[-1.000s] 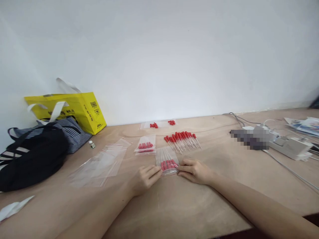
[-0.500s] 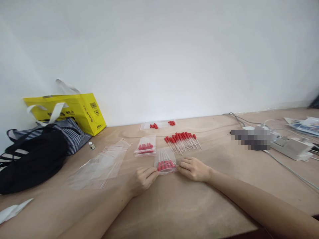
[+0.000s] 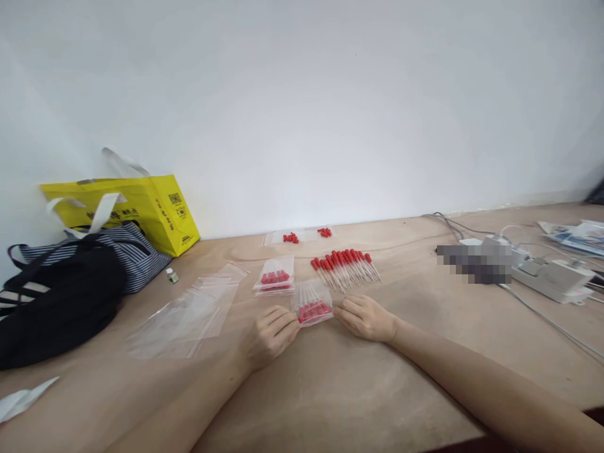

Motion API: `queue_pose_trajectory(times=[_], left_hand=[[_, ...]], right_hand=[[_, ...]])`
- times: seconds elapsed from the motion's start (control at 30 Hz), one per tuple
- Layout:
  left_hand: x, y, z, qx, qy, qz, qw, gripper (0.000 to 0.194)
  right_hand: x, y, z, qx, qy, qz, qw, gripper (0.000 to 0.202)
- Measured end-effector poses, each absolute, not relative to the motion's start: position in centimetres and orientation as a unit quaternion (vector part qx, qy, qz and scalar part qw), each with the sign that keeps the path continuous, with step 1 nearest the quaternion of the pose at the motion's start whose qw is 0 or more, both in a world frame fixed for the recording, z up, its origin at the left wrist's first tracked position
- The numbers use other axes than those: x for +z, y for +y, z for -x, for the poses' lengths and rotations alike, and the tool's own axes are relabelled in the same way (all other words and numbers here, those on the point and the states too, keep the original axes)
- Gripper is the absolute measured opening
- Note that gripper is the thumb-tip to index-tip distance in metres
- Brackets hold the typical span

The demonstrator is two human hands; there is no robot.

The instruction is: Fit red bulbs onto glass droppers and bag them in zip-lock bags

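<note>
A clear plastic bag (image 3: 312, 296) holding several red-tipped sticks lies between my hands, its red tips toward me. My left hand (image 3: 272, 336) pinches the bag's near left corner. At the bag's right edge, the fingers of my right hand (image 3: 363, 318) are closed on it. Just beyond, a fan of loose red-tipped sticks (image 3: 346, 269) rests on the table. Filled bags (image 3: 275, 275) are stacked to the left of the held one. Flat see-through bags (image 3: 198, 311) lie spread farther left.
More red-tipped pieces on clear bags (image 3: 302, 237) lie near the wall. A yellow bag (image 3: 163, 214), a striped bag (image 3: 141, 255), a black bag (image 3: 70, 302) and a small bottle (image 3: 172, 275) sit left. A power strip (image 3: 552, 280) with cables is right.
The bag's near edge has tilted slightly, its right side shifting up. My left hand has turned a little, and my right hand has moved slightly.
</note>
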State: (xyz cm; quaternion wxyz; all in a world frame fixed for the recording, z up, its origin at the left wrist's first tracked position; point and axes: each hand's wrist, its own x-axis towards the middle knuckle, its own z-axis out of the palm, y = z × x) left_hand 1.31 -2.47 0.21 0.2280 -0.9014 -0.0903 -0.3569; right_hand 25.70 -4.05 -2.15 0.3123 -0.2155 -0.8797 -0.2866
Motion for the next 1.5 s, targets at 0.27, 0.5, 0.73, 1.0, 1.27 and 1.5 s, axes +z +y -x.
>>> queue_pose_trajectory(times=[0.27, 0.5, 0.73, 1.0, 1.27, 1.5], left_hand=[[-0.3, -1.7, -4.2, -0.365, -0.063, 0.905, 0.21, 0.01], [-0.4, -1.7, -4.7, -0.384, -0.051, 0.894, 0.224, 0.012], [-0.2, -1.6, -3.6, -0.395, -0.048, 0.887, 0.234, 0.007], [-0.3, -1.8, -3.3, -0.391, -0.055, 0.886, 0.243, 0.01], [0.3, -1.7, -2.2, -0.395, -0.065, 0.887, 0.229, 0.008], [0.3, -2.1, -1.6, -0.383, -0.083, 0.887, 0.242, 0.01]], right_hand=[[-2.0, -4.4, -24.7, -0.253, -0.88, 0.238, 0.323, 0.018], [-1.7, -4.2, -24.2, -0.288, -0.877, 0.215, 0.321, 0.019], [-2.0, -4.1, -24.1, -0.287, -0.865, 0.236, 0.337, 0.022], [-1.8, -3.9, -24.0, -0.291, -0.861, 0.224, 0.352, 0.018], [-1.9, -3.9, -23.9, -0.26, -0.864, 0.241, 0.358, 0.021], [-1.4, -3.9, -22.9, -0.27, -0.853, 0.252, 0.368, 0.015]])
